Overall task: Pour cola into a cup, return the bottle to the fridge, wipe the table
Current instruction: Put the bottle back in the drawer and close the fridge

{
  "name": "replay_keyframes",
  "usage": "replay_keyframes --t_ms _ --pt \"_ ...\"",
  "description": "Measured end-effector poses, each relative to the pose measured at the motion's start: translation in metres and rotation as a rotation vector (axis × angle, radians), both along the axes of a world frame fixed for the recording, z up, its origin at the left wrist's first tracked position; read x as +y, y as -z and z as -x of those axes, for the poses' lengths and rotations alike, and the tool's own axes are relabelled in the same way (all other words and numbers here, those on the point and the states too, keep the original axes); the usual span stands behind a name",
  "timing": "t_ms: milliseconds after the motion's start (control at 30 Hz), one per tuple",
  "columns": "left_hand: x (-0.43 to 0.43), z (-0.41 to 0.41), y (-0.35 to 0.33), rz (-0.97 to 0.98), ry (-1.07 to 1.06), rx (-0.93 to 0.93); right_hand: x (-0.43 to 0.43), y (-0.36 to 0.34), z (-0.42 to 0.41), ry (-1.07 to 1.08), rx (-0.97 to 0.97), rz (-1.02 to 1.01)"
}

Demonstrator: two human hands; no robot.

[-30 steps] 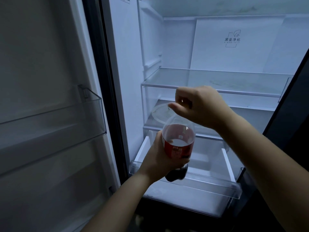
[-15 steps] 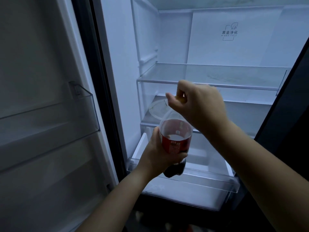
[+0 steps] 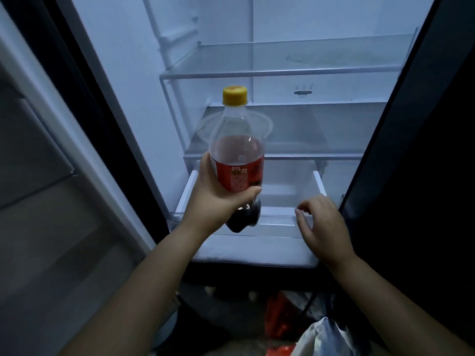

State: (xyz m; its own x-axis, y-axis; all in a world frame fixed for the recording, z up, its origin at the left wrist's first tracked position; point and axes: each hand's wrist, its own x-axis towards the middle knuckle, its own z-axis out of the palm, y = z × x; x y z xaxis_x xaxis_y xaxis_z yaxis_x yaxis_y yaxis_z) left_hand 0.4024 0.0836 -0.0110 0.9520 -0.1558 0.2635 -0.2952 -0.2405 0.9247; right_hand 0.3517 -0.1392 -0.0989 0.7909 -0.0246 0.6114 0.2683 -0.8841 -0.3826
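Fridge [image 3: 123,73]: door open, interior lit, glass shelves above, clear drawer [image 3: 282,219] drawn forward at the bottom.
Middle shelf [image 3: 321,129]: bare glass at right; a clear round item [image 3: 266,123], kind unclear, lies at left.
Cola bottle [image 3: 236,160]: upright, held in front of the middle shelf, not yet set down; part full; yellow cap [image 3: 235,95] on.
Step in hand, as judged: returning the bottle to the fridge. To do it well, keep the bottle upright, pass its base over the shelf edge, seat it on bare glass beside the round item, and release only once it stands.
Left hand [image 3: 213,199]: fingers [image 3: 250,193] wrapped round the red label, gripping firmly.
Right hand [image 3: 323,224]: low by the drawer's front rim, fingers loosely curled, holding nothing; contact with the rim cannot be told.
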Motion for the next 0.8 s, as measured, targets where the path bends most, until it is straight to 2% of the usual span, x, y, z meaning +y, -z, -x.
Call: replay_keyframes --t_ms 167,367,533,800 --pt "-0.003 -0.001 -0.010 -0.064 0.025 -0.027 0.002 0.010 -0.001 0.052 -0.145 0.120" --pt "-0.008 -0.020 -0.035 -0.353 0.066 -0.160 0.000 0.012 -0.002 0.054 -0.229 0.132" --pt "-0.012 -0.044 -0.041 -0.601 0.196 -0.197 0.001 0.013 -0.004 0.062 -0.266 0.116" --pt "-0.023 -0.086 0.008 -0.977 0.366 -0.178 -0.001 0.016 -0.005 0.050 -0.304 0.135"
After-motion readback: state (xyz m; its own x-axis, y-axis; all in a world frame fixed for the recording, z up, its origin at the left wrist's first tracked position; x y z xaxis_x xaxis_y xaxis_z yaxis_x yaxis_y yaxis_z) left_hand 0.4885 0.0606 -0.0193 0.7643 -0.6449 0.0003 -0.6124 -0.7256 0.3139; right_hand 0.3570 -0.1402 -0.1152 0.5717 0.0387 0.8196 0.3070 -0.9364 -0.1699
